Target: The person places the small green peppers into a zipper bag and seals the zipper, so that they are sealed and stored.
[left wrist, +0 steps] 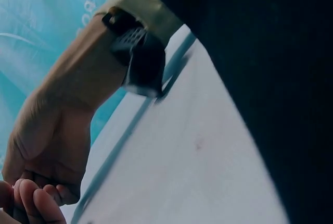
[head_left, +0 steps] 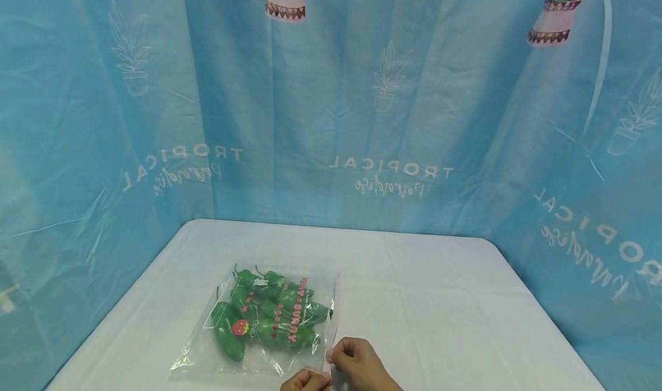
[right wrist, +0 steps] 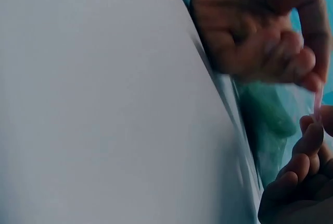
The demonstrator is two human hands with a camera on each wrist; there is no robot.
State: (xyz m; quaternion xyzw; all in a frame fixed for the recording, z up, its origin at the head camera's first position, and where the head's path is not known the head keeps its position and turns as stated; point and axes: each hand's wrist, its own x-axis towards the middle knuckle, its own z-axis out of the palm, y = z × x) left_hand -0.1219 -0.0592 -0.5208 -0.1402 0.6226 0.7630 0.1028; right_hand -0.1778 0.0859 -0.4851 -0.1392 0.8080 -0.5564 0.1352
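A clear zip bag (head_left: 269,362) with red print lies on the table, several green peppers (head_left: 227,336) inside. Its pinkish zip edge (head_left: 333,316) faces right. At the near end of that edge my left hand (head_left: 305,380) pinches the strip between thumb and finger. Just above it, my right hand (head_left: 359,362) pinches the same strip. Seen from the right wrist, the pink strip (right wrist: 318,101) stretches between the fingertips of both hands, with a green pepper (right wrist: 268,109) behind. In the left wrist view the bag is hidden.
A white-covered table (head_left: 429,305) lies under the bag. Blue printed curtains (head_left: 320,109) hang behind it and on both sides. A dark strap and device (left wrist: 138,57) sit on my right wrist.
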